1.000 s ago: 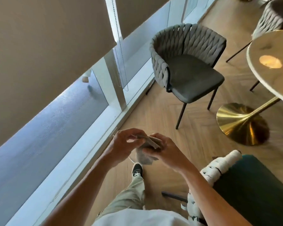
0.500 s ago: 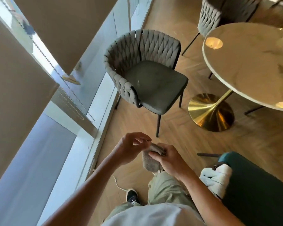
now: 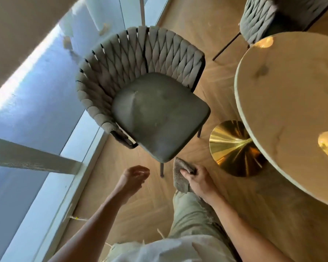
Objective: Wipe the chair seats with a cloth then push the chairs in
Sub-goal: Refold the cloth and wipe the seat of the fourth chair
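A wood floor (image 3: 140, 201) in a herringbone pattern carries everything here, with a tall window (image 3: 36, 114) running along its left edge. A round table (image 3: 292, 114) with a pale, marbled top fills the right side, standing on a shiny gold base (image 3: 233, 146). Between the window and the table stands a chair (image 3: 140, 87) with a woven grey back and a dark padded seat (image 3: 159, 118); its seat's front corner points toward the person and lies near the table base, apart from it. A second chair (image 3: 263, 17) of the same weave shows at the top right corner, beyond the table's far edge. The person's light trousers (image 3: 189, 220) fill the bottom middle. The right hand (image 3: 199, 180) grips a folded grey cloth (image 3: 180, 174), thumb pressed across it, just below the seat's front corner and not touching it. The left hand (image 3: 133, 178) hangs beside it, fingers loosely curled, holding nothing.
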`<control>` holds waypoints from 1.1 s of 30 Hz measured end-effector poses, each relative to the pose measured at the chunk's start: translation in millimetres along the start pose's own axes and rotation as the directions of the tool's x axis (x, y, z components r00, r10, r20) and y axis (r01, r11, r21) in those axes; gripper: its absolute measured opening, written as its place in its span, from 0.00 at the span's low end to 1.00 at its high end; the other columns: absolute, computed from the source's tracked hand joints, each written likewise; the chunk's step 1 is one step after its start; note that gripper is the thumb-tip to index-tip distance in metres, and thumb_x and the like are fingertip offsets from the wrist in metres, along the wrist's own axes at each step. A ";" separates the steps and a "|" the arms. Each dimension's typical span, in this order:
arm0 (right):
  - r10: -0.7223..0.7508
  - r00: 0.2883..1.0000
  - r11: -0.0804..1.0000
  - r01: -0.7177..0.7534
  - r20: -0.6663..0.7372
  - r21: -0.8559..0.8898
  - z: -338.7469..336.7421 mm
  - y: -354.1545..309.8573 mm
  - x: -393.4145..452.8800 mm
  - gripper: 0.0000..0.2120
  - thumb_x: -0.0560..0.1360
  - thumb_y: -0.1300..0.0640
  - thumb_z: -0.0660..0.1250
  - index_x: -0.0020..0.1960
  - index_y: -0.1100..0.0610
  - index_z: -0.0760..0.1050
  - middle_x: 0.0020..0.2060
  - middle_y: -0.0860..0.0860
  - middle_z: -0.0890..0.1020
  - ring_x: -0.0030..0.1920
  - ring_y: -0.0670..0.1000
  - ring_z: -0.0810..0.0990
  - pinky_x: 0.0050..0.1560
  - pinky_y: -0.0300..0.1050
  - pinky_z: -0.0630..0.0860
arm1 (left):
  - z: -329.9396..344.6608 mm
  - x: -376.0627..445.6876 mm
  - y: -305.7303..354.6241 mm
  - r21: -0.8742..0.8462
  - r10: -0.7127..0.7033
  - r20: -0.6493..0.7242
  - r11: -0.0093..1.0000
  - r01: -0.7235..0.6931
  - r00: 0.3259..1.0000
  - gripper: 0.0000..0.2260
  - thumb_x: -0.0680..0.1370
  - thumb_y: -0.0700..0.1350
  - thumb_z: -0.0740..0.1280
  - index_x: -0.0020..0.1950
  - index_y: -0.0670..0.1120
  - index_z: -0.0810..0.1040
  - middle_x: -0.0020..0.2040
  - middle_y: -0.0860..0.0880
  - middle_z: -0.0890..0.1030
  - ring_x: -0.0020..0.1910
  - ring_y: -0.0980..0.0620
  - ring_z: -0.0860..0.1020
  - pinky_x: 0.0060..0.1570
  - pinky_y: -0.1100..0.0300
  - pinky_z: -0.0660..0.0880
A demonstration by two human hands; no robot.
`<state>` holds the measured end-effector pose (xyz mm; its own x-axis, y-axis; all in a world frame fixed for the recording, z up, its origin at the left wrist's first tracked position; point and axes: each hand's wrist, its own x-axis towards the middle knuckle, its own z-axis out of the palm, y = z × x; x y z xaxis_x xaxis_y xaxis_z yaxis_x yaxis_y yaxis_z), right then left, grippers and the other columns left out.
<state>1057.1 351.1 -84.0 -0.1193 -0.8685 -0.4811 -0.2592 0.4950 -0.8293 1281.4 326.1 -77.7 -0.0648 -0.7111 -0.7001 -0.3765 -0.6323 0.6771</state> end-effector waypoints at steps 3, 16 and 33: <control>-0.018 0.999 0.997 0.016 -0.027 -0.078 -39.8 -3.1 69.2 0.11 0.75 0.63 0.68 0.56 0.54 0.81 0.48 0.44 0.84 0.51 0.45 0.81 0.51 0.36 0.77 | 32.7 40.5 22.0 -0.053 -0.135 -0.015 0.990 0.134 0.991 0.04 0.79 0.42 0.67 0.46 0.49 0.81 0.40 0.45 0.78 0.37 0.51 0.73 0.35 0.60 0.70; -0.116 0.891 0.970 0.007 -0.439 -0.243 -100.0 70.5 320.7 0.19 0.74 0.71 0.63 0.61 0.58 0.79 0.56 0.50 0.82 0.58 0.46 0.77 0.60 0.27 0.69 | 102.0 193.9 -24.0 -0.306 -0.417 -0.379 0.899 0.314 0.826 0.12 0.77 0.42 0.68 0.58 0.56 0.76 0.48 0.47 0.80 0.39 0.48 0.80 0.41 0.54 0.78; -0.681 0.731 0.472 0.473 0.033 -0.744 -62.3 164.9 337.7 0.20 0.69 0.68 0.60 0.57 0.59 0.81 0.58 0.57 0.81 0.62 0.61 0.74 0.62 0.55 0.72 | 128.8 245.0 -80.7 -0.690 -0.440 -0.479 0.723 -0.016 0.759 0.20 0.77 0.36 0.68 0.65 0.55 0.75 0.47 0.43 0.78 0.46 0.47 0.82 0.44 0.56 0.82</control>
<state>914.4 137.8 -365.6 0.1209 -0.9716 0.2036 -0.8920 -0.1963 -0.4071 1176.9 242.5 -333.1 0.5594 -0.4087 -0.7211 0.3668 -0.6581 0.6575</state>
